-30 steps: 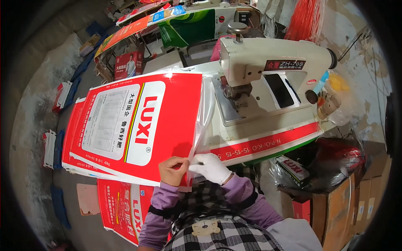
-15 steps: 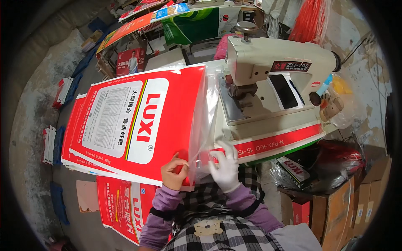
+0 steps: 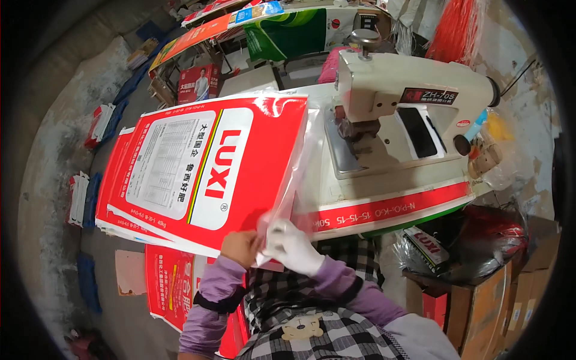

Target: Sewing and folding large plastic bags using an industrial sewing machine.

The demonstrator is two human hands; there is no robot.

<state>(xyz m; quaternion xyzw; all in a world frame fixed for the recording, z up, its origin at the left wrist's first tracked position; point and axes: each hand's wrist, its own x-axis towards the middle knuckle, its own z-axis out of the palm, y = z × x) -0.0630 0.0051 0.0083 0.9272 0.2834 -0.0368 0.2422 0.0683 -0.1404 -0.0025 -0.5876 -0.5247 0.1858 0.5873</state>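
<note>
A stack of red and white printed sacks (image 3: 255, 207) lies tilted in front of me, a clear plastic liner (image 3: 298, 174) sticking out along its right edge. At the near right corner of the top sack, my bare left hand (image 3: 239, 248) is closed, pinching the corner. Beside it, almost touching, my right hand (image 3: 293, 247) in a white glove has its fingers closed on the liner's edge; the fingertips are slightly blurred. To the right of the stack stands a cream sewing machine (image 3: 372, 84), which neither hand touches.
A dark phone (image 3: 416, 133) and a pen (image 3: 433, 133) lie on the machine's bed. More red sacks (image 3: 163, 282) lie lower left, beneath the stack. Cardboard boxes (image 3: 486, 306) and a plastic-wrapped bundle (image 3: 427, 246) sit at right. Red strands (image 3: 456, 33) hang behind the machine.
My right hand has moved left from near the machine's table edge to the sack corner and closed on the liner. My left hand stays at the corner. The whole view has shifted slightly.
</note>
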